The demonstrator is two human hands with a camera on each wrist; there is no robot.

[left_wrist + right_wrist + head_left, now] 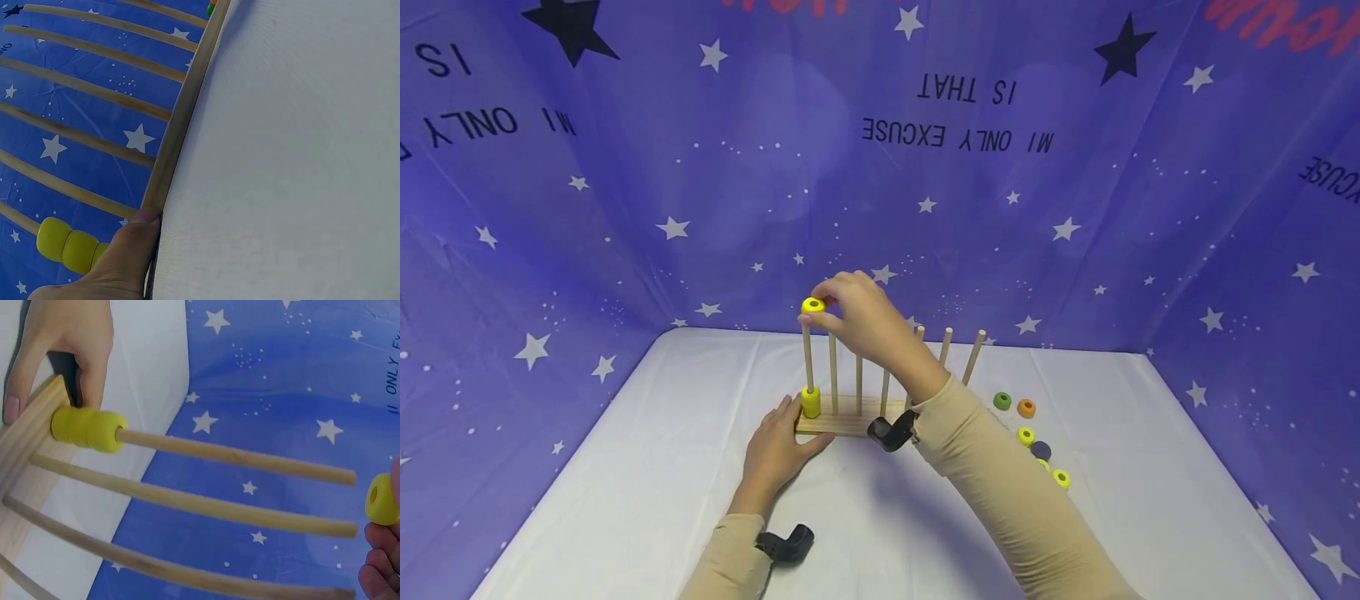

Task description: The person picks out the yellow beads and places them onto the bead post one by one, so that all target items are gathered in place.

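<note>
My right hand (868, 321) pinches a yellow bead (382, 506) between thumb and fingers at the top of the leftmost peg (808, 358) of a wooden peg stand. In the right wrist view, a small gap separates that bead from the peg tips. Several yellow beads (94, 430) are stacked at the foot of this peg. With the thumb along the front edge and fingers behind, my left hand (775, 454) grips the left end of the stand's base (846, 423). Other bare pegs (187, 494) rise beside it; the right forearm partly hides some of them in the head view.
Right of the stand, loose beads lie on the white table (1150, 500): green (1002, 402), orange (1027, 409), dark (1041, 450) and several yellow ones (1061, 479). The right sleeve partly covers one. A blue star-patterned cloth (820, 183) stands behind and at both sides.
</note>
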